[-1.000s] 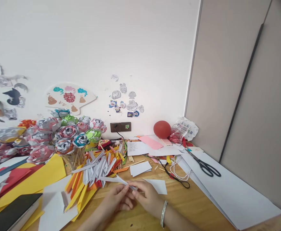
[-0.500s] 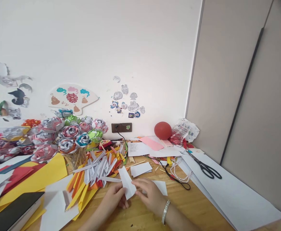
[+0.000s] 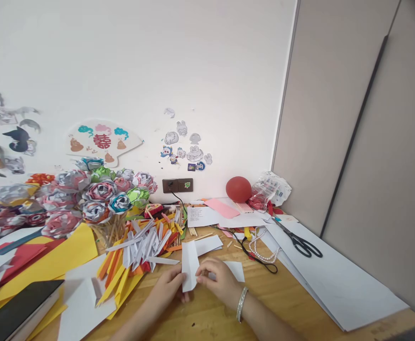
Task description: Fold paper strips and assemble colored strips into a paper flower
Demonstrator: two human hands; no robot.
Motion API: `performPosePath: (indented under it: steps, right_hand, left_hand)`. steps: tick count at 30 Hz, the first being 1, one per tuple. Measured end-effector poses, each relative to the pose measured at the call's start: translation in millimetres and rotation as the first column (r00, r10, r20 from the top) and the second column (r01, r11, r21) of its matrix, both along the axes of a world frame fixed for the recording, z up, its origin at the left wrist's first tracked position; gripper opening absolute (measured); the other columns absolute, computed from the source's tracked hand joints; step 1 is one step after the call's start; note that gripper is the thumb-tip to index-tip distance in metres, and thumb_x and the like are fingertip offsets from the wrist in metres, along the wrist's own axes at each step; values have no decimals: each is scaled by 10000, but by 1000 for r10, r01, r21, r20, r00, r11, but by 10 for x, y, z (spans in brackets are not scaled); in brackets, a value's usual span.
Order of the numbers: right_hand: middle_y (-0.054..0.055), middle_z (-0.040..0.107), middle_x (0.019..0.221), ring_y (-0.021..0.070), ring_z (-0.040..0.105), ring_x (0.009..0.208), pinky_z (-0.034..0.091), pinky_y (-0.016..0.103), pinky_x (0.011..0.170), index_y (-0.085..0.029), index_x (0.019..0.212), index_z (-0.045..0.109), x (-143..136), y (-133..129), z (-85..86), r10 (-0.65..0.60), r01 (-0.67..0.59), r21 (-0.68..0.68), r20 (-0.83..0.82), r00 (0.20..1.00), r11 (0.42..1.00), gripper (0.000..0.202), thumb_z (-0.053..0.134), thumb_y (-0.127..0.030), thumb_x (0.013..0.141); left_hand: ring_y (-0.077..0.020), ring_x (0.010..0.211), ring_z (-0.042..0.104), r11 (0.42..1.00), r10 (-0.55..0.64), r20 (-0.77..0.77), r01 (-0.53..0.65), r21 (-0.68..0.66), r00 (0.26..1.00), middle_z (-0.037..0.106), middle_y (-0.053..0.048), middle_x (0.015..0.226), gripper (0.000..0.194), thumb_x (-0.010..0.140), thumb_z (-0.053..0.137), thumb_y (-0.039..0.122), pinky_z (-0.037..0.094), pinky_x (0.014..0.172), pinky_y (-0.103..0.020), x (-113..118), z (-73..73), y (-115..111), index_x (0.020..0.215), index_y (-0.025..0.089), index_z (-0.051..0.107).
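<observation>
A small white paper strip [image 3: 189, 260] with a lengthwise crease stands between my hands above the wooden table. My left hand [image 3: 174, 282] pinches its left edge near the bottom. At its right edge, the fingers of my right hand [image 3: 216, 279] are closed on the paper; a silvery bracelet circles that wrist. Just behind lie white paper pieces [image 3: 209, 244], and another white piece [image 3: 236, 271] is partly covered by my right hand. To the left sits a pile of folded white strips [image 3: 147, 246] over folded orange and yellow strips [image 3: 117, 282].
Paper flowers [image 3: 101, 192] crowd the back left. A phone [image 3: 19, 308] rests at the front left near yellow paper [image 3: 47, 265]. At the right, black scissors [image 3: 302, 244] lie on large white sheets [image 3: 338, 279]. A red balloon [image 3: 239, 189] and a black cable [image 3: 252, 255] are farther back.
The white strip has turned from a leftward tilt to nearly upright, and its crease now shows. Both hands keep their hold. The view has shifted slightly.
</observation>
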State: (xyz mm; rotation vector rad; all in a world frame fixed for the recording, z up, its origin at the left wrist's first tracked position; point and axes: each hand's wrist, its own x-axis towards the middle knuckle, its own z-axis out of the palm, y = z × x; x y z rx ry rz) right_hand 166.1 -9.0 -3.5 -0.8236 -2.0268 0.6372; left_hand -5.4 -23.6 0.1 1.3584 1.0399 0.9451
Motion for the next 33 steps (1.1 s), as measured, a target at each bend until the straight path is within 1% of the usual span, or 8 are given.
performPosePath:
  steps: [3, 6, 12, 16, 23, 26, 30, 33]
  right_hand:
    - [-32, 498, 623, 103, 473, 584, 385, 203, 563, -180, 810, 604, -24, 13, -66, 36, -57, -226, -96, 995, 972, 82, 579, -196, 733]
    - [-59, 430, 561, 83, 440, 525, 368, 185, 524, -171, 838, 576, -44, 8, -105, 75, -130, -335, -174, 982, 933, 106, 564, -193, 735]
    - [-70, 397, 523, 76, 398, 487, 383, 186, 505, -175, 795, 583, -68, -10, -84, 53, -111, -366, -166, 985, 924, 98, 598, -212, 705]
    - [-71, 401, 518, 83, 459, 485, 403, 194, 504, -174, 763, 584, -75, -22, -52, 50, -128, -410, -197, 979, 903, 102, 609, -248, 698]
    - [-76, 434, 521, 93, 525, 495, 386, 187, 498, -164, 750, 560, -87, -23, -56, 13, -104, -428, -210, 978, 898, 73, 589, -168, 684]
    - [-81, 415, 510, 93, 523, 480, 361, 184, 479, -160, 751, 559, -86, -8, -62, -14, -72, -423, -199, 980, 903, 70, 586, -166, 687]
    - [-82, 392, 505, 85, 488, 480, 328, 180, 469, -169, 777, 576, -78, 8, -65, -49, -22, -389, -171, 984, 921, 88, 588, -177, 690]
    - [-73, 406, 512, 78, 432, 491, 308, 179, 470, -173, 763, 590, -82, 7, -71, -67, 11, -345, -150, 986, 938, 83, 596, -168, 681]
  left_hand:
    - [-126, 411, 518, 999, -43, -27, 43, 15, 999, 582, 19, 444, 203, 714, 457, 352, 390, 460, -242, 17, 7, -28, 704, 157, 511]
    - [-124, 419, 519, 998, -66, -46, 67, 15, 997, 589, 20, 455, 196, 729, 443, 342, 388, 468, -239, 32, 28, -55, 703, 159, 511]
    - [-117, 414, 507, 998, -55, -66, 56, 9, 996, 566, 33, 445, 155, 714, 450, 305, 368, 461, -225, 66, 67, -83, 666, 166, 499]
    - [-121, 419, 508, 998, -69, -73, 70, 6, 995, 572, 26, 453, 167, 710, 454, 314, 373, 464, -231, 88, 103, -102, 663, 162, 506]
    - [-117, 444, 524, 996, -88, -47, 88, -15, 995, 587, 21, 494, 160, 718, 462, 306, 401, 485, -234, 92, 98, -94, 681, 157, 510]
    - [-107, 412, 519, 997, -78, -70, 77, -27, 994, 566, 31, 471, 210, 721, 470, 360, 379, 443, -216, 97, 90, -85, 685, 157, 505]
    - [-80, 331, 475, 995, -61, -185, 44, -91, 981, 572, 32, 512, 354, 690, 460, 517, 298, 338, -189, 145, 137, -137, 673, 165, 488]
    - [-64, 306, 437, 994, -74, -236, 52, -100, 969, 520, 64, 440, 357, 662, 493, 530, 275, 317, -175, 199, 156, -192, 634, 175, 468]
